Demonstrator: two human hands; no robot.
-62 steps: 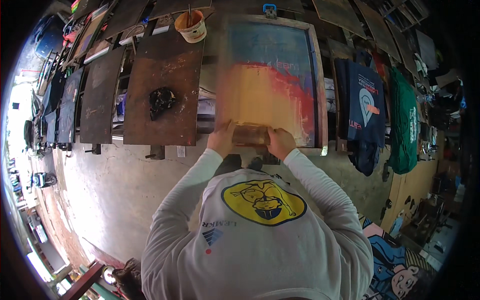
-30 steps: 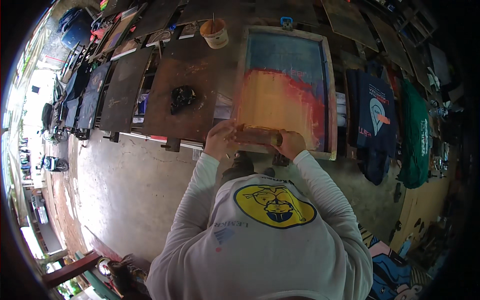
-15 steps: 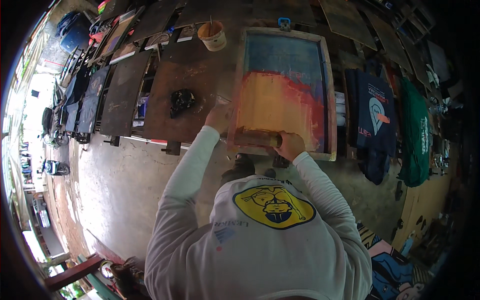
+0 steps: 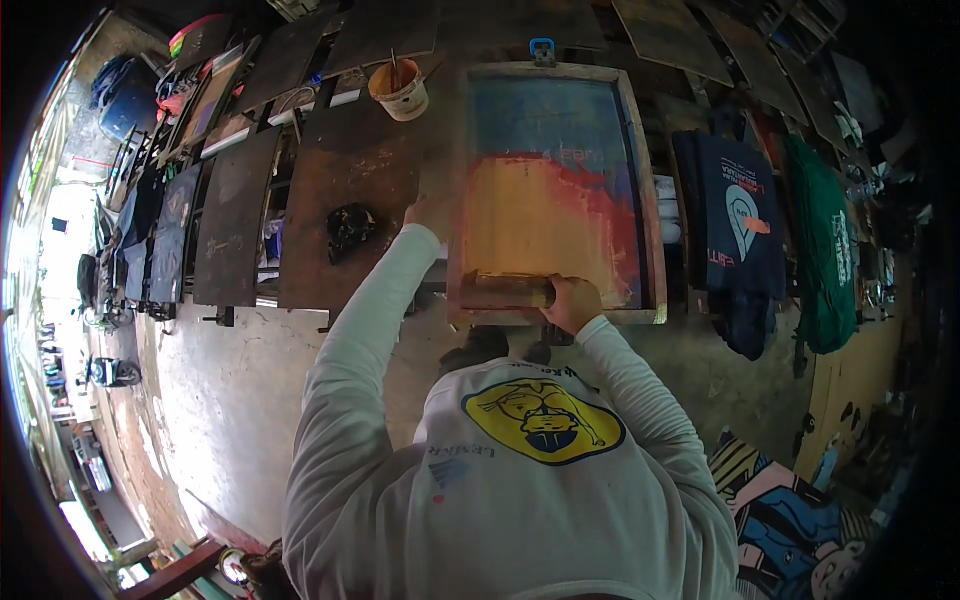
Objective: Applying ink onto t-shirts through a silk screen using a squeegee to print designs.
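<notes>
A brown bar-shaped squeegee [image 4: 505, 292], probably stiff and light, best held by its ends, is pinched by the right hand [image 4: 573, 303] at the near end of the rectangular wooden-framed screen [image 4: 645, 200]; whether anything is gripped by the left hand [image 4: 428, 213] cannot be told.

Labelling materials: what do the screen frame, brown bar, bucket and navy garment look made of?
Screen frame: probably wood, matte, from its worn brownish bars.
Brown bar in the right hand: perhaps wood, smeared; blur leaves it open.
Bucket: likely plastic, stained, by its pale round wall.
Navy garment: fabric, matte, from its soft drooping folds.
</notes>
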